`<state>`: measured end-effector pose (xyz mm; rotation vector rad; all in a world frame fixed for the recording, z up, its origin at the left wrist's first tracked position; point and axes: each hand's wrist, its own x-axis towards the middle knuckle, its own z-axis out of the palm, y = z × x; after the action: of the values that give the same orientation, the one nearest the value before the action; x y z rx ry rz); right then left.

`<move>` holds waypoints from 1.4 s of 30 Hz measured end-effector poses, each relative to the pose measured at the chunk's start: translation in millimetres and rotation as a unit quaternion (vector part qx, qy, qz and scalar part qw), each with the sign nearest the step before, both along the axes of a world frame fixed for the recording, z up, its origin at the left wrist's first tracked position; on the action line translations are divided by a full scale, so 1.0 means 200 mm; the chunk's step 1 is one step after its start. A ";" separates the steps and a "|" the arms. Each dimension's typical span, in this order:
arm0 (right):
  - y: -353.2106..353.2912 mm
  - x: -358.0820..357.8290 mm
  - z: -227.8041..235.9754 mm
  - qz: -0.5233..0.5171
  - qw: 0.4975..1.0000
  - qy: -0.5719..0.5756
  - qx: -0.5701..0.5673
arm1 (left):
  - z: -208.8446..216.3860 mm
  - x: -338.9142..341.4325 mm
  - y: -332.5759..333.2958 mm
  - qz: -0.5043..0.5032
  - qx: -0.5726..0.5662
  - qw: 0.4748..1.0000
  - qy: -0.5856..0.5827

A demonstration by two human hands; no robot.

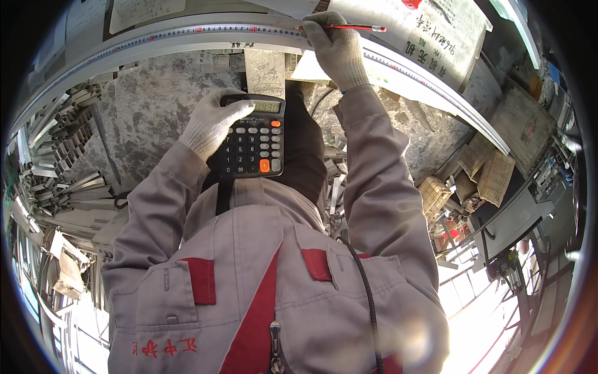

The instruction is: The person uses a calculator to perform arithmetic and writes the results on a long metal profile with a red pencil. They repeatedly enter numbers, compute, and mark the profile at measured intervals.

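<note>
Before me, the calculator (252, 140) sits in my left hand (215, 121); beyond it, the measuring tape (227, 28) runs beneath my right hand (336, 47), which holds a pencil (364, 27). Metal profiles (56, 137) lie left, baskets (496, 179) right.

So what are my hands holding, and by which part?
Your left hand holds the calculator by its upper left side, thumb on its front. Your right hand grips the red pencil near its left end.

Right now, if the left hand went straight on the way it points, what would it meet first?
Beyond the calculator it holds, probably the pale rail under the measuring tape; depth is unclear.
</note>
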<state>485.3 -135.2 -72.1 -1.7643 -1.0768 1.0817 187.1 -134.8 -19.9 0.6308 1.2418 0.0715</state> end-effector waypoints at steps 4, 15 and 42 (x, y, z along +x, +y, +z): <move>0.00 0.00 0.01 -0.001 1.000 -0.003 0.000 | 0.00 -0.01 0.00 -0.017 0.001 1.000 0.021; -0.01 -0.01 0.00 -0.011 1.000 0.009 0.017 | -0.01 -0.02 -0.01 -0.018 -0.001 1.000 0.018; -0.24 -0.05 0.29 -0.188 0.955 0.212 -0.084 | 0.18 0.06 0.07 0.014 0.010 1.000 0.005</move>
<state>475.4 -183.6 -15.0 -1.6699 -0.3782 1.2562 198.3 -121.3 15.7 0.6322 1.2614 0.1050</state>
